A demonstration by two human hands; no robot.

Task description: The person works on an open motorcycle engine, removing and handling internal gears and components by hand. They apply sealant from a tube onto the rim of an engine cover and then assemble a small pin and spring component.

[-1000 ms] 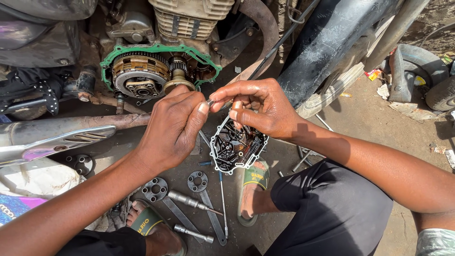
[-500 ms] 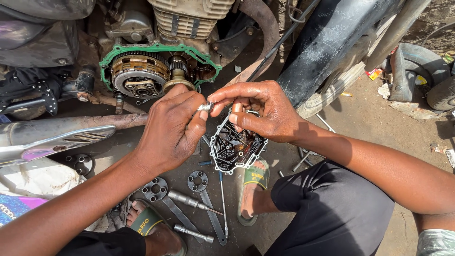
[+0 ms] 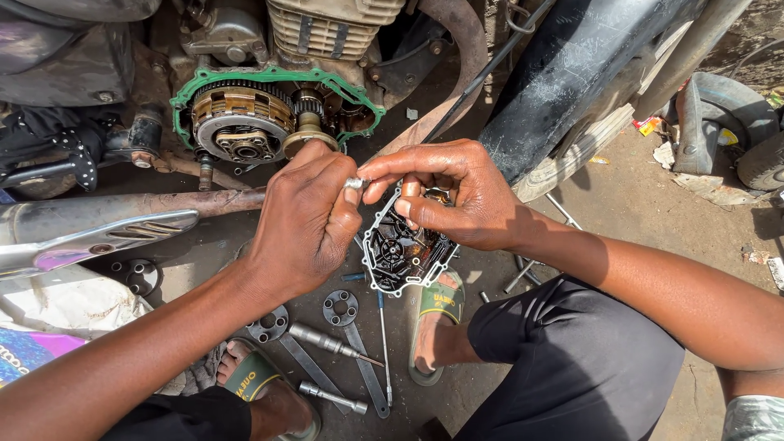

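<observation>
Crowding engine cover (image 3: 402,255), both hands' fingers (image 3: 347,214)

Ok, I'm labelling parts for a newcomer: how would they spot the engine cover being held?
Start at the opened engine with the green gasket. Just below it the left hand and right hand meet; the engine cover hangs under the right hand. Unlike the slim tools on the ground, it is a broad dark casting with a pale scalloped rim.

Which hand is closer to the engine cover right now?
Right. The right hand grips the engine cover at its top edge; the left hand sits just beside it, pinching a small metal part.
</observation>
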